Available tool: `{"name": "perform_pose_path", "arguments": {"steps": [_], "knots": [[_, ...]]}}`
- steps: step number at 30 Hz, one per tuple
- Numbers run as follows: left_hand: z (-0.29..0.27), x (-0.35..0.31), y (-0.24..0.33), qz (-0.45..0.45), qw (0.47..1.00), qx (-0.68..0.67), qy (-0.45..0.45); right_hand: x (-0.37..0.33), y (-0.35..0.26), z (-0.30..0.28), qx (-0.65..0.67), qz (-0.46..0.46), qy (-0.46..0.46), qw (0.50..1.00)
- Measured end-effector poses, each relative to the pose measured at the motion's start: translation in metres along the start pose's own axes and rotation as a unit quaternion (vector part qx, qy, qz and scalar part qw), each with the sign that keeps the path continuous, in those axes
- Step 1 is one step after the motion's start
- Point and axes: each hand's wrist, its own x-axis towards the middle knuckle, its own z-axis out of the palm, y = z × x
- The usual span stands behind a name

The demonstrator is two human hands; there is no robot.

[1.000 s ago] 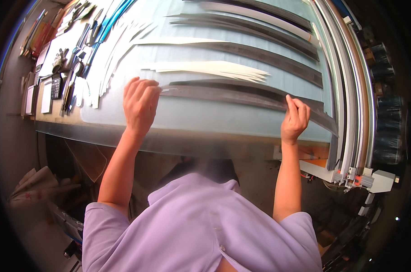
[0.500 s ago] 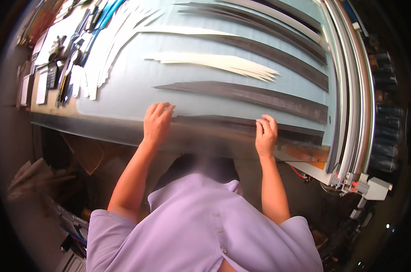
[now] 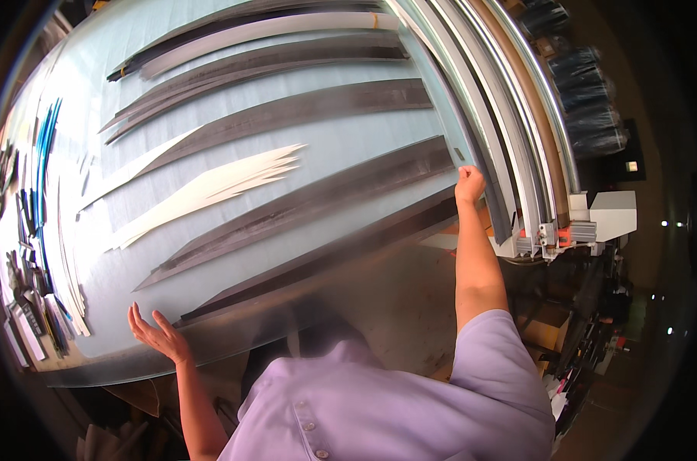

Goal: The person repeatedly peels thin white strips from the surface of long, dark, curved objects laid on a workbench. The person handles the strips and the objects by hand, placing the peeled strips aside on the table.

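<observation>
A long, dark tapered strip (image 3: 325, 251), perhaps a stack, lies along the near edge of the glass-topped table (image 3: 102, 338). Beside its pointed left tip is my left hand (image 3: 158, 336), fingers spread and nothing seen in them. At the strip's right end, my right hand (image 3: 470, 186) is closed with curled fingers; whatever they may hold is hidden. A wider dark strip (image 3: 310, 207) lies just beyond the near one. Farther in is a fanned pile of cream strips (image 3: 210, 190).
More dark strips (image 3: 287, 107) and a pale bundle (image 3: 272, 38) lie toward the far side. Tools and narrow blue lengths (image 3: 45, 165) crowd the left end. Metal rails (image 3: 510, 115) with a white end box (image 3: 614, 213) run along the right.
My hands have spread apart, left hand to the strip's left tip, right hand to its right end, where the fingers curled in. The view has turned and shifted right.
</observation>
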Motion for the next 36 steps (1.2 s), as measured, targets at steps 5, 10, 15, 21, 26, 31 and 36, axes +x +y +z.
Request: {"name": "perform_pose_path", "arguments": {"steps": [5, 10, 15, 21, 26, 31, 36], "knots": [[0.003, 0.0, -0.004, -0.001, 0.999, 0.035, -0.014, 0.065, 0.037, 0.041, -0.016, -0.054, -0.034, 0.998], [0.007, -0.002, -0.013, 0.009, 0.997, 0.08, -0.021, 0.087, 0.043, 0.051, -0.036, -0.072, -0.106, 0.991], [0.0, -0.008, -0.008, 0.005, 0.996, 0.089, -0.016, 0.116, 0.049, 0.063, -0.023, -0.072, -0.201, 0.977], [0.007, 0.009, 0.009, -0.005, 0.999, 0.031, -0.03, 0.115, 0.1, 0.064, 0.223, 0.025, -0.098, 0.969], [-0.013, 0.002, 0.016, 0.024, 0.998, 0.016, -0.061, -0.062, -0.143, 0.042, 0.324, -0.088, -0.05, 0.941], [-0.015, 0.012, 0.02, 0.124, 0.977, 0.019, -0.173, -0.298, -0.357, -0.007, 0.47, -0.263, -0.307, 0.785], [-0.013, 0.017, 0.02, 0.114, 0.966, 0.036, -0.23, -0.387, -0.445, -0.006, 0.424, -0.376, -0.334, 0.753]]}}
